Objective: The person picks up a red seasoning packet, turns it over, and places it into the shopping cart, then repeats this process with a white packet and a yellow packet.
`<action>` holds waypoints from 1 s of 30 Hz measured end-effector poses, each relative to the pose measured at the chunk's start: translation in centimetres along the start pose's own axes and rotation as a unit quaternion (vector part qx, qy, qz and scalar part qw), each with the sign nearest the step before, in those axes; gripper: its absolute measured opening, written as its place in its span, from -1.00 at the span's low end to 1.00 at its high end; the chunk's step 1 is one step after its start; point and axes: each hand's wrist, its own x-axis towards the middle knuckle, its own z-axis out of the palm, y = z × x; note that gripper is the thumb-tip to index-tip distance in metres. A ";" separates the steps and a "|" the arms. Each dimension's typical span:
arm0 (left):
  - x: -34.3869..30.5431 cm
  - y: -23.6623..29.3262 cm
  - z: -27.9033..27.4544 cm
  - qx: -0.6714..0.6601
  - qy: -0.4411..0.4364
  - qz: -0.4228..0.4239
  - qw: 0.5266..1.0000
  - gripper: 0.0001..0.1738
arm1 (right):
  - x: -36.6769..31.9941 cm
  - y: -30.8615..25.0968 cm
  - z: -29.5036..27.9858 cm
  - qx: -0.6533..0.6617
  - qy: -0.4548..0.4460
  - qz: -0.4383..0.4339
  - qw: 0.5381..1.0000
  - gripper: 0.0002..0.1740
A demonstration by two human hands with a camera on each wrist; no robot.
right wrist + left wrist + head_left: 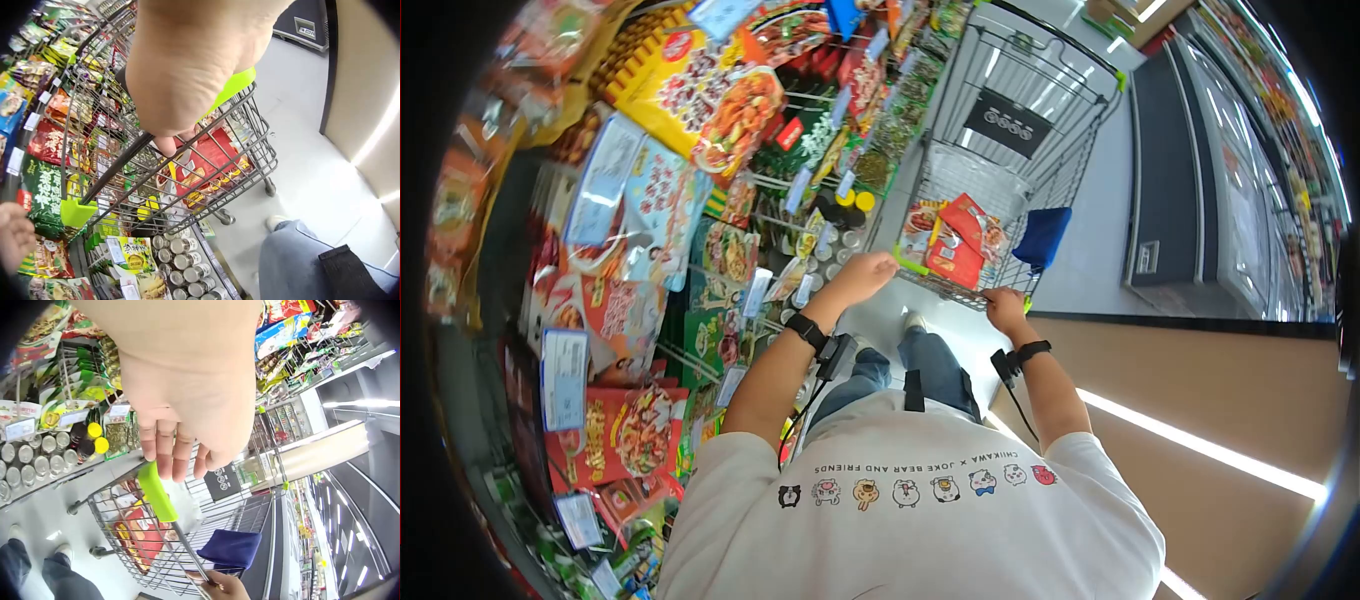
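Observation:
My right hand (1006,308) grips the dark handle bar of a wire shopping cart (1055,110), near the bar's right end. Its fingers curl over the bar in the right wrist view, where the palm hides part of the grip. My left hand (864,279) is beside the green corner piece (157,492) at the handle's left end, holding nothing. In the left wrist view its fingers (164,450) are loosely extended; the right wrist view shows the hand apart from the cart. Red food packets (968,235) lie inside the cart at the near end.
Shelves of bagged food (700,95) with price tags (605,180) run close along the left. Cans (42,464) and yellow-capped bottles (97,437) stand low there. A blue pouch (1042,238) hangs on the cart's right side. A dark freezer case (1175,180) stands further right.

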 end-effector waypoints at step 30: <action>19.2 -16.1 18.1 0.135 -0.050 -0.408 0.902 -0.38 | 16.9 10.6 10.5 0.509 -0.267 0.521 0.631 -0.55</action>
